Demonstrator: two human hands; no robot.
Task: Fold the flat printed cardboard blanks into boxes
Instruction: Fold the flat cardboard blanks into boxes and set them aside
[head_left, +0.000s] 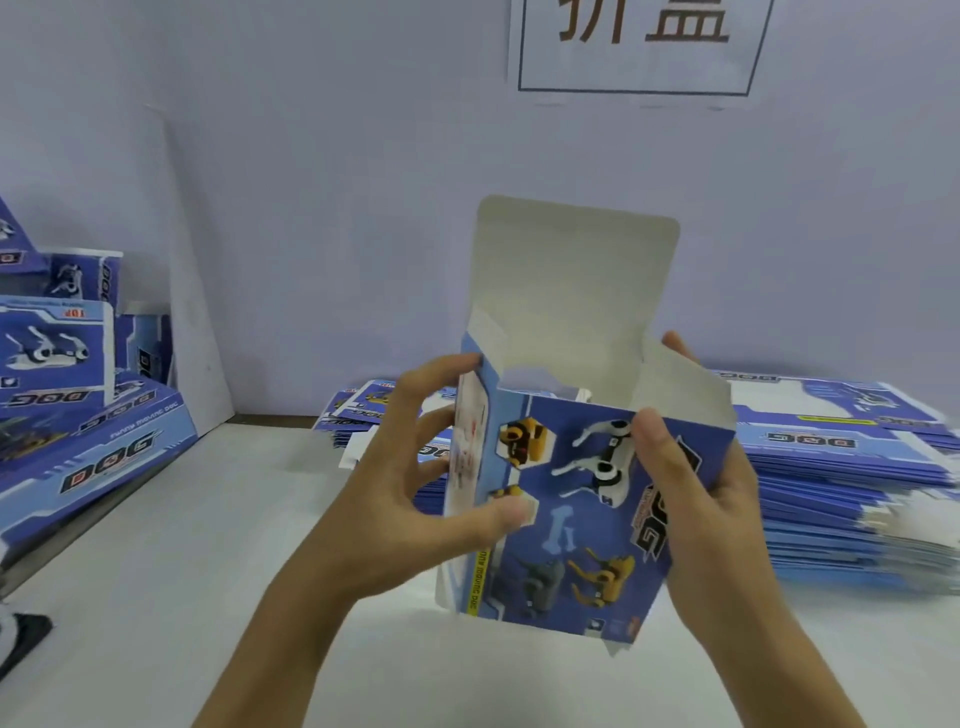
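A blue printed cardboard box (566, 519) with robot-dog pictures is held upright above the white table (156, 597), squared into a tube. Its top is open, with the tall white lid flap (574, 291) standing up at the back and a side flap (685, 384) spread to the right. My left hand (410, 483) grips the box's left edge, thumb on the front face and fingers curled round the side. On the right edge, my right hand (696, 499) holds the box with its thumb on the front near the top corner and fingers behind.
A thick stack of flat blue blanks (831, 467) lies behind and to the right of the box. Several folded boxes (67, 374) are piled at the far left against the wall. A white sign (639, 47) hangs on the wall above.
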